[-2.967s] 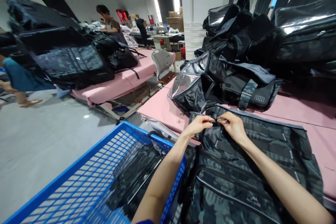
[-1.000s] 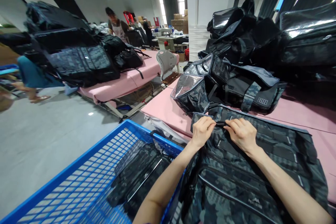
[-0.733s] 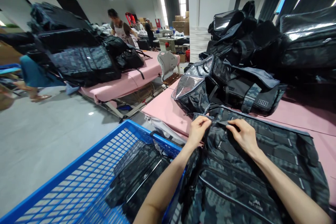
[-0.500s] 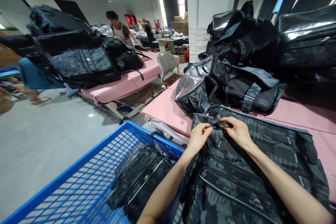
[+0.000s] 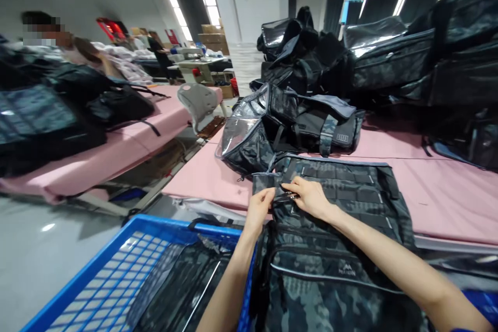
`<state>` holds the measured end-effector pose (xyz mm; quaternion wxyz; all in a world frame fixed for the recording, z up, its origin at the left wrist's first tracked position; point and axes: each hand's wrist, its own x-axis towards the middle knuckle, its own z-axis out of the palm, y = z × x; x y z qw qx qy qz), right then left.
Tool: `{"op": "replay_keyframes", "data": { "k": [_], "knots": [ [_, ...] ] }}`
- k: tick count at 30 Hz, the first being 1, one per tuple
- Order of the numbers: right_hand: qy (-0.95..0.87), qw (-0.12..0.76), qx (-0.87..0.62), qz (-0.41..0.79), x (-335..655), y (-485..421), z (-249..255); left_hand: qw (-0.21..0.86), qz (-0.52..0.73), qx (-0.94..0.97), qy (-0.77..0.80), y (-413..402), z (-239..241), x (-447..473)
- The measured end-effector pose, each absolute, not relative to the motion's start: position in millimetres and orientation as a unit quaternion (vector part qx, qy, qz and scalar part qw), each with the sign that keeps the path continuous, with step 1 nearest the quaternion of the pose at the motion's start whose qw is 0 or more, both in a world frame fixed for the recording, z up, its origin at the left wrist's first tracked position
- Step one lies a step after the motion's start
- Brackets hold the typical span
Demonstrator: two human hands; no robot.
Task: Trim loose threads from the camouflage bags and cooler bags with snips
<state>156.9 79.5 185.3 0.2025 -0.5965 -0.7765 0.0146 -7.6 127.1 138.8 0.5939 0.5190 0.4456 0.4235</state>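
A dark camouflage backpack (image 5: pixel 342 228) lies flat in front of me, its far end on the pink padded table (image 5: pixel 428 192). Both my hands meet at its upper left part. My left hand (image 5: pixel 260 208) pinches the fabric edge there, fingers closed. My right hand (image 5: pixel 309 196) is closed on a small metal zipper pull (image 5: pixel 288 196) between the two hands. My forearms stretch across the bag from the lower edge of the view.
A blue wire cart (image 5: pixel 116 275) at lower left holds dark bags. More black and camouflage bags (image 5: pixel 295 124) are piled at the back of the table. A second pink table (image 5: pixel 112 150) with bags stands left. People work in the background.
The view has swung to the right and moved closer. My hands stay together at the same spot on the backpack, shifting slightly along the zipper.
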Motion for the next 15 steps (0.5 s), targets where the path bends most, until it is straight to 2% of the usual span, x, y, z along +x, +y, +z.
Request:
{"op": "replay_keyframes", "data": {
  "k": [3, 6, 8, 11, 15],
  "knots": [
    [-0.723, 0.32, -0.602, 0.113, 158.7, 68.8, 182.4, 0.566, 0.4, 0.546, 0.471, 133.3, 145.8, -1.2],
    [-0.683, 0.376, -0.61, 0.143, 171.0, 63.9, 192.5, 0.495, 0.391, 0.597, 0.495, 142.2, 152.3, 10.6],
    [-0.655, 0.38, -0.641, 0.129, 188.4, 70.1, 207.8, 0.474, 0.39, 0.615, 0.495, 144.8, 155.3, 15.0],
    [-0.616, 0.373, -0.686, 0.107, 217.7, 100.1, 230.4, 0.513, 0.407, 0.598, 0.462, 137.7, 153.9, 7.3],
    [-0.604, 0.312, -0.72, 0.138, 230.2, 147.8, 229.9, 0.537, 0.385, 0.598, 0.453, 98.3, 129.5, -29.5]
  ]
}}
